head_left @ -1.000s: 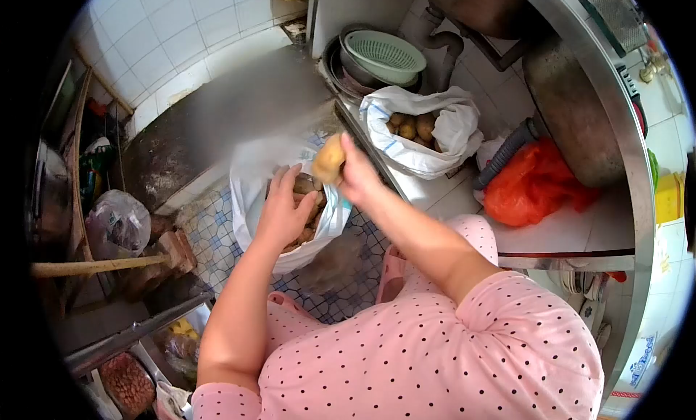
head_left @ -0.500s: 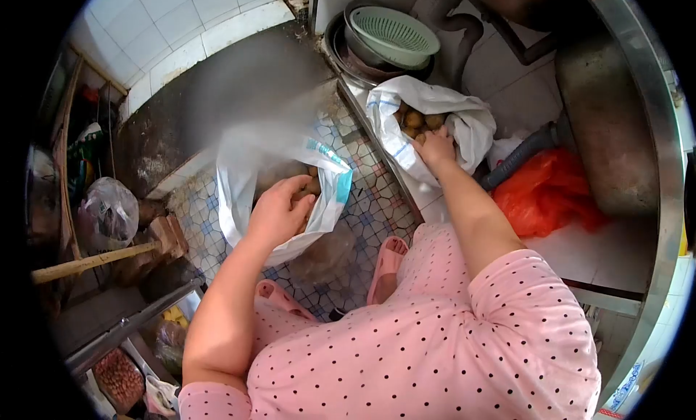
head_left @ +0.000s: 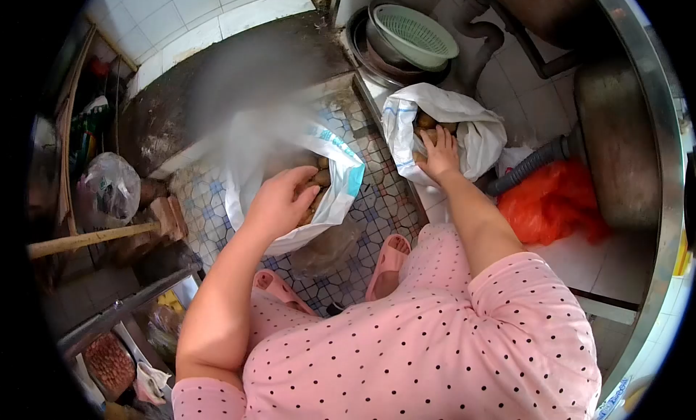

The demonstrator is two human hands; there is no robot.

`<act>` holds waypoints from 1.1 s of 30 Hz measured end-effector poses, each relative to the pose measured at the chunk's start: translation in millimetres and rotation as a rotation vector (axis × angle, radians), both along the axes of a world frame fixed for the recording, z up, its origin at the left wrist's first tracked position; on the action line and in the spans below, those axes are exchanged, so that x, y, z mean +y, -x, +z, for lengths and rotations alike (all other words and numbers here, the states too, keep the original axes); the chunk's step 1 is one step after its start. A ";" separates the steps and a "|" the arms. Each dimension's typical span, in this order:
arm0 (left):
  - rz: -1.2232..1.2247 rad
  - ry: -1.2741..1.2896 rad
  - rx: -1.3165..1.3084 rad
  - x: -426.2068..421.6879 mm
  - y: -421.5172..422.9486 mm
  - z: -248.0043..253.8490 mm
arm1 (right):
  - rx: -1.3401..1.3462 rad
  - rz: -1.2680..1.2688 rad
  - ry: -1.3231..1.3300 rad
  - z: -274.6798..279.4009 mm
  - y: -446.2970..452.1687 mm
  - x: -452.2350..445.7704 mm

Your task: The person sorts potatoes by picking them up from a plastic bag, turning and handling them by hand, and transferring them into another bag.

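My left hand reaches into a white plastic bag on the tiled floor, its fingers apart over brown potatoes; no potato is seen gripped in it. On the cabinet floor at the right stands a second white bag, its top folded open, with more potatoes in it. My right hand is in the mouth of that bag with its fingers spread over the potatoes. A grey blur covers the back of the floor bag.
A green basket rests in metal bowls behind the right bag. To the right are a grey drain hose and a red plastic bag. A wooden stick juts in from the left. Pink slippers are below.
A second ago my right hand held a potato above the floor bag. It has since moved right into the other bag, without that potato. My left hand has stayed at the floor bag.
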State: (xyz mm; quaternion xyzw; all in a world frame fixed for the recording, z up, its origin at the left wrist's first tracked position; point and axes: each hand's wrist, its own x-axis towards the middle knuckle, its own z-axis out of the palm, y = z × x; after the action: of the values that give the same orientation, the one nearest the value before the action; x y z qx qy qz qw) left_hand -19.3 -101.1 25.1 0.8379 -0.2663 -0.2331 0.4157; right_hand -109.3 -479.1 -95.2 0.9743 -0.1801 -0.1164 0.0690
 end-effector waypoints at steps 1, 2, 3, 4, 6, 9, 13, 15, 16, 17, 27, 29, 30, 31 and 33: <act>-0.004 0.007 -0.002 1.6 0.2 -1.1 | 0.013 0.006 0.006 -3.5 -0.6 -1.0; -0.011 0.013 -0.002 2.3 -0.5 -2.8 | 0.028 0.008 0.011 -7.3 -1.1 -2.0; -0.020 0.018 -0.002 2.6 -1.0 -4.5 | 0.043 0.008 0.016 -9.2 -0.9 -1.9; -0.026 0.014 0.009 3.0 -1.3 -4.5 | 0.049 0.014 0.021 -10.2 -0.7 -2.0; -0.034 0.006 0.032 4.0 -1.6 -1.4 | 0.063 0.029 0.033 -8.5 -1.5 -0.7; -0.019 -0.021 -0.022 6.6 -4.4 -1.1 | -0.001 -0.029 -0.001 -3.1 -10.8 9.1; 0.167 -0.114 -0.154 33.4 -21.0 2.6 | -0.452 0.367 -0.247 15.7 -46.6 58.2; 0.195 -0.139 -0.166 51.8 -25.5 -5.7 | -0.518 0.631 -0.560 25.3 -63.3 108.7; 0.205 -0.146 -0.171 58.1 -25.7 -9.8 | -0.484 0.706 -0.709 20.1 -66.9 135.1; 0.191 -0.193 -0.167 62.4 -24.1 -12.4 | -0.285 0.699 -0.806 25.7 -67.7 165.2; 0.283 -0.193 -0.034 100.6 -16.2 2.6 | 0.419 0.512 -0.749 -82.2 -74.5 332.5; 0.297 -0.191 -0.017 105.6 -14.4 2.7 | 0.470 0.520 -0.793 -98.3 -77.4 338.7; 0.294 -0.195 -0.020 106.0 -14.0 5.5 | 0.540 0.505 -0.808 -103.1 -83.2 339.8; 0.291 -0.199 -0.026 106.1 -13.9 8.4 | 0.605 0.490 -0.820 -107.2 -87.8 342.7; 0.287 -0.178 -0.051 104.4 -12.6 12.8 | 0.532 0.503 -0.785 -112.4 -89.4 350.2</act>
State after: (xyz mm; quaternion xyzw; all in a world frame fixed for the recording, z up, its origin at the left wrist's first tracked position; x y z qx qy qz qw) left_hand -6.7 3.3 37.9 0.9063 -0.1326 -0.1728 0.3621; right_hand -19.8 -128.9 -207.6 0.8768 0.1397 -0.3977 -0.2314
